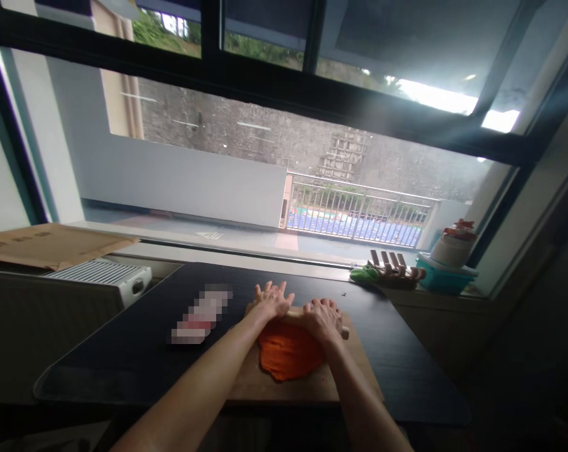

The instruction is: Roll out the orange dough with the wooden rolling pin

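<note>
A wooden rolling pin (297,312) lies across the far edge of a flattened orange sheet, which looks like dough or clay (291,353). Both rest on a wooden board (357,370). My left hand (272,301) presses its palm on the pin's left part, fingers spread and pointing away from me. Over the right part lies my right hand (325,319), palm down, its fingers stretched forward and slightly bent. The pin's right end sticks out beside that hand; its left end is mostly hidden by the left one. The orange sheet's far edge is under the pin and hands.
The board sits on a dark table (124,364). A blurred-out item (202,317) lies left of the board. On the windowsill at right are a brown slotted rack (397,270), a green cloth-like thing (365,274) and a teal box (447,273). Brown paper (53,242) covers a radiator (137,285).
</note>
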`<state>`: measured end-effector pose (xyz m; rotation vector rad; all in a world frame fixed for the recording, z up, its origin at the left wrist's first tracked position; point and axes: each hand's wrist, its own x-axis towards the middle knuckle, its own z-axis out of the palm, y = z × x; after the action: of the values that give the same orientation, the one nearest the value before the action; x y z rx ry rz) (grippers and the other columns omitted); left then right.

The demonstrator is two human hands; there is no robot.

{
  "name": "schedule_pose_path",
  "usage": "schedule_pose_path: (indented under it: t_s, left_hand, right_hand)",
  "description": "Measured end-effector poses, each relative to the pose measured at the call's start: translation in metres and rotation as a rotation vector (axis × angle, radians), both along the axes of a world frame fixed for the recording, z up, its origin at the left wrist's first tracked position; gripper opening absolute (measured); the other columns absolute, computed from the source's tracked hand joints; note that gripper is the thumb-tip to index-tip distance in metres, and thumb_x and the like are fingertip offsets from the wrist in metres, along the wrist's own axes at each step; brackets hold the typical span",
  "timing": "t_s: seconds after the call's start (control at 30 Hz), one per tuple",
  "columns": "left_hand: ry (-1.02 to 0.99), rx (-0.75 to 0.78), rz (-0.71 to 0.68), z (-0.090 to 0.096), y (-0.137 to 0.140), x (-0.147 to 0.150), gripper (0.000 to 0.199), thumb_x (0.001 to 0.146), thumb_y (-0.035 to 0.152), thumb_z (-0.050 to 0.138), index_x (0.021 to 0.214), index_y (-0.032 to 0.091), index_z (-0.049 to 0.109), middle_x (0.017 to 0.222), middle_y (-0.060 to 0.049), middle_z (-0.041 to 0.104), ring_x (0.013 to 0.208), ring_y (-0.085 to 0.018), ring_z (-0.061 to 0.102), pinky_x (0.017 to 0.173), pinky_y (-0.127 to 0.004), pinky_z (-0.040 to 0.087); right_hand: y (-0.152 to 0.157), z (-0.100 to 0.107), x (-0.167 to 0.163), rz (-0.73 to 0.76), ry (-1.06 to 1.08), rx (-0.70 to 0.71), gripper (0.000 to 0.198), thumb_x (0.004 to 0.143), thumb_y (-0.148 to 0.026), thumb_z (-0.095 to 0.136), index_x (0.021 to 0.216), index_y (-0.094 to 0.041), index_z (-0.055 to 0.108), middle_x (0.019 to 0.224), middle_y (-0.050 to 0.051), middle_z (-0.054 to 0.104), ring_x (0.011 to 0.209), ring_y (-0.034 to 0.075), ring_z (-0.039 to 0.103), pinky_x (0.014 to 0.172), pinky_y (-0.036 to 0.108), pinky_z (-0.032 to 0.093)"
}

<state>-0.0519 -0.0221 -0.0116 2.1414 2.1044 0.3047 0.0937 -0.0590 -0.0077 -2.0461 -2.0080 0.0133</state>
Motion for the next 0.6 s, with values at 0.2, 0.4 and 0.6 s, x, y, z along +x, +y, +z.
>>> schedule_pose_path:
  t_s: [0.2,0.4,0.6]
  left_hand:
    - [0.04,0.069,-0.038,-0.001,-0.05,-0.007,0.061,0.089,0.051,0.022,0.139,0.02,0.039,0.141,-0.009,0.046,0.136,-0.027,0.027,0.11,-0.055,0.011]
    - [0.035,0.061,-0.082,-0.001,-0.083,-0.015,0.061,0.09,0.048,0.02,0.14,0.016,0.038,0.147,-0.01,0.037,0.139,-0.025,0.021,0.112,-0.049,0.013]
    - [0.053,0.041,-0.059,0.004,-0.069,-0.011,0.063,0.089,0.05,0.02,0.14,0.017,0.037,0.146,-0.011,0.038,0.139,-0.026,0.021,0.111,-0.053,0.011]
  right_hand:
    - [-0.056,-0.003,-0.003,0.072,-0.029,0.07,0.04,0.094,-0.033,0.027,0.102,-0.023,0.065,0.122,0.009,0.058,0.124,0.027,0.04,0.102,0.042,0.024]
    - [-0.081,-0.02,0.001,0.106,-0.027,0.043,0.046,0.094,-0.038,0.028,0.135,-0.025,0.044,0.142,0.004,0.043,0.134,0.023,0.029,0.108,0.041,0.015]
    - [-0.068,-0.011,0.0,0.103,-0.017,0.011,0.047,0.095,-0.041,0.025,0.131,-0.023,0.048,0.142,0.006,0.042,0.134,0.025,0.028,0.108,0.044,0.016]
